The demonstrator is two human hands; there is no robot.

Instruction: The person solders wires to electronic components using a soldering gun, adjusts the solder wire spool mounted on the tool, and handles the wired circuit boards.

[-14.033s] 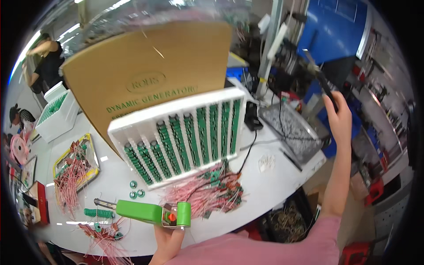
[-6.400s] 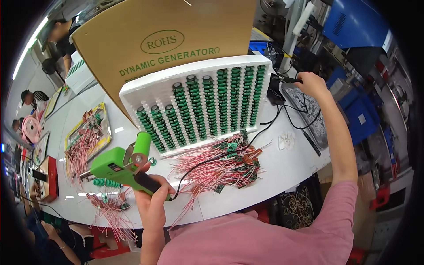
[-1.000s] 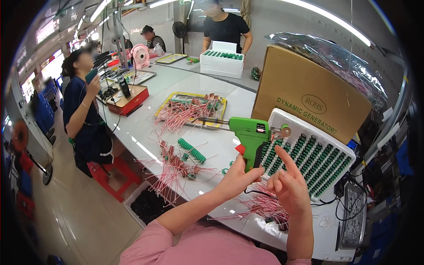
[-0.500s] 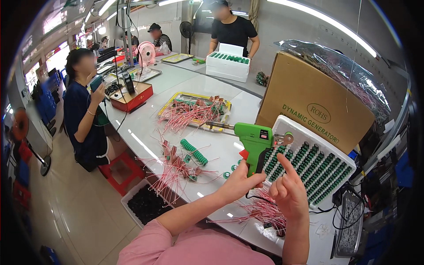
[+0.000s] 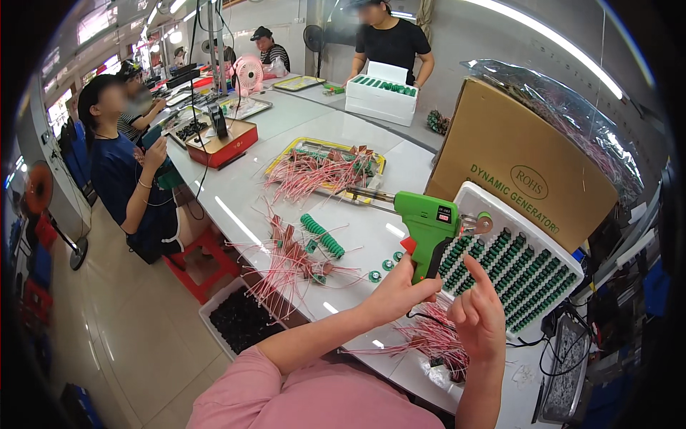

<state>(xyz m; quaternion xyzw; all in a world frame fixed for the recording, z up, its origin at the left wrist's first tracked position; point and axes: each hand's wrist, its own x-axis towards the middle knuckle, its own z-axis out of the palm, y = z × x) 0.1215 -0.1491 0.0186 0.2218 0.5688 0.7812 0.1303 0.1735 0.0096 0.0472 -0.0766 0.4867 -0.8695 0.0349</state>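
Observation:
My left hand (image 5: 396, 292) is wrapped round the grip of a green soldering gun (image 5: 427, 223), whose long metal tip points left over the table. A small solder reel (image 5: 484, 224) is mounted on the gun's rear. Just below that reel, my right hand (image 5: 477, 314) is raised with its index finger stretched upward and the other fingers curled; nothing shows in it. Behind it leans a white foam tray (image 5: 527, 229) with rows of green ring-shaped parts (image 5: 500, 282). Loose green rings (image 5: 375, 276) lie left of the gun, near a green ring stack (image 5: 321, 236).
Pink-and-white wires (image 5: 282, 261) spread at left, more (image 5: 429, 339) under my forearms. A yellow-rimmed tray (image 5: 277, 159) holds wired parts beyond. A cardboard box (image 5: 514, 154) stands at back right. Co-workers stand left (image 5: 136, 168) and across the table (image 5: 393, 43).
The whole view has shifted slightly, so the table and my hands appear farther right. The left co-worker has turned a little. My hold on the soldering gun and my raised finger look the same.

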